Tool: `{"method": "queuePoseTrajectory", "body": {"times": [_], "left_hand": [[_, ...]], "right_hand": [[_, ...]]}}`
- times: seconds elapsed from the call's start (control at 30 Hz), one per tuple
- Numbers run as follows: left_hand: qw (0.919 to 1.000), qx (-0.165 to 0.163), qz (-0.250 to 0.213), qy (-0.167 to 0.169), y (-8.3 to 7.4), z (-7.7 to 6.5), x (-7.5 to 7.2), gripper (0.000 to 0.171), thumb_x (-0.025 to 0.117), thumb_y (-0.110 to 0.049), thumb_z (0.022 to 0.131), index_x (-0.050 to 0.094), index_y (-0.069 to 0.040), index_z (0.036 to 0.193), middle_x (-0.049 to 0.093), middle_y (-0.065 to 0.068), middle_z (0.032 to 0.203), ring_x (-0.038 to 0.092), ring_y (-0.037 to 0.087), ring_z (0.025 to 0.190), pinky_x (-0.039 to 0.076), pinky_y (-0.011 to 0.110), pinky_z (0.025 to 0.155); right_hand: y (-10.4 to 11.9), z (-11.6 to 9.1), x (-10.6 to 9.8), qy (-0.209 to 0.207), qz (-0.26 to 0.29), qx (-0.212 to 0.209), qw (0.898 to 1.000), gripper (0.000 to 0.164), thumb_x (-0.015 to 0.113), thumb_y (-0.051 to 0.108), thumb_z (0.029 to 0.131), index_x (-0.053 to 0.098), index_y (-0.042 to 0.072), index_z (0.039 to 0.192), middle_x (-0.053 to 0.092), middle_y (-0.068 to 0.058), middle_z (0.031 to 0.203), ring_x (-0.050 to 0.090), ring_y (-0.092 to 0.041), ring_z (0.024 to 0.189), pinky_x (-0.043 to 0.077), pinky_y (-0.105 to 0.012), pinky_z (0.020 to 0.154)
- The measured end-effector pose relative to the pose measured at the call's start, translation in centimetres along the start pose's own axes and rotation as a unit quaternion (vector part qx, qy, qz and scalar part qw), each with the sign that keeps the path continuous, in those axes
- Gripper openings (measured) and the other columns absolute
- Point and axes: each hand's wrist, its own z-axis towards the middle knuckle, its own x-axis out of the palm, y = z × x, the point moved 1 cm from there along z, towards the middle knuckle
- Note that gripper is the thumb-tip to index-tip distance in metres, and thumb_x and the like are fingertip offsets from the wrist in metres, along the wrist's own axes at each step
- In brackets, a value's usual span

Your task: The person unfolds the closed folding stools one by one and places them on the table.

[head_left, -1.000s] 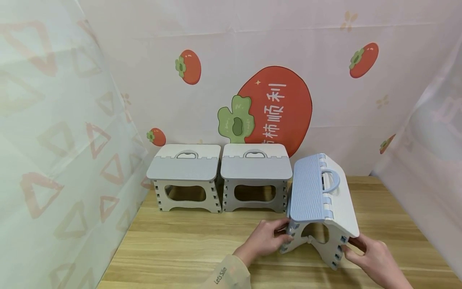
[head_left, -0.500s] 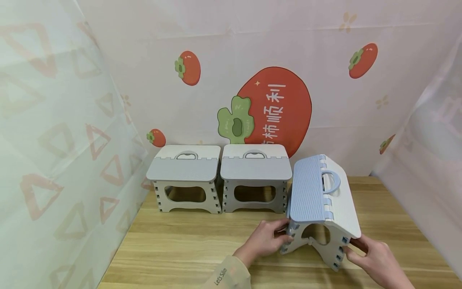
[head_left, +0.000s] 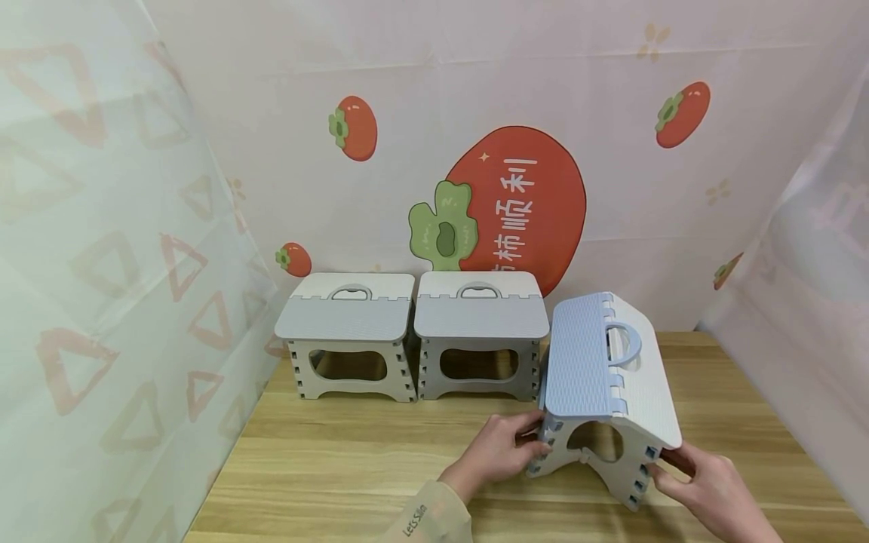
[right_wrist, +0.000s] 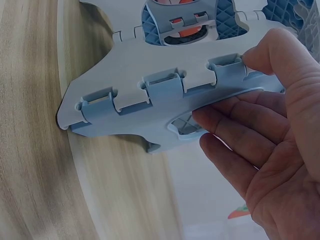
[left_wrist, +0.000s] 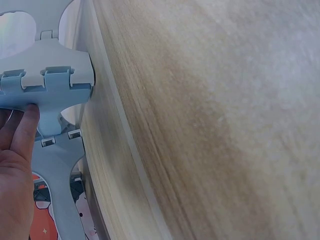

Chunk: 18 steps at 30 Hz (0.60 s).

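Note:
A blue-and-white folding stool (head_left: 578, 362) stands at the right, turned at an angle. Its seat bends along the middle hinge, where a blue handle (head_left: 637, 345) sits, and its legs are partly folded. My left hand (head_left: 498, 446) grips the hinged edge of the left leg; in the left wrist view its fingers (left_wrist: 25, 132) lie against the blue panel. On the opposite leg edge my right hand (head_left: 709, 486) pinches, thumb (right_wrist: 260, 55) at the hinges and fingers against the blue side panel (right_wrist: 165, 122). The fingertips behind the legs are partly hidden.
Two grey-and-white folding stools, one at the left (head_left: 346, 320) and one in the middle (head_left: 480, 320), stand unfolded along the back. A printed cloth (head_left: 305, 151) covers the back and sides. Wooden tabletop (head_left: 326, 467) stretches in front of the stools.
The stool's white seat half and right leg have shifted slightly to the right and down, along with my right hand. My left hand has hardly moved.

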Motion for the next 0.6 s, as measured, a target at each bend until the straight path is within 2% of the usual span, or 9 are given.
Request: {"method": "queuePoseTrajectory", "body": {"times": [0.6], "left_hand": [[1.0000, 0.001, -0.002, 0.002, -0.11, 0.05, -0.05, 0.049, 0.072, -0.029, 0.097, 0.061, -0.010, 0.142, 0.071, 0.006, 0.126, 0.067, 0.006, 0.112, 0.053, 0.012, 0.090]], "right_hand": [[-0.32, -0.11, -0.22, -0.004, -0.009, 0.000, 1.000, 0.038, 0.084, 0.020, 0.085, 0.074, 0.009, 0.120, 0.079, -0.008, 0.104, 0.065, 0.005, 0.086, 0.054, -0.021, 0.065]]}}
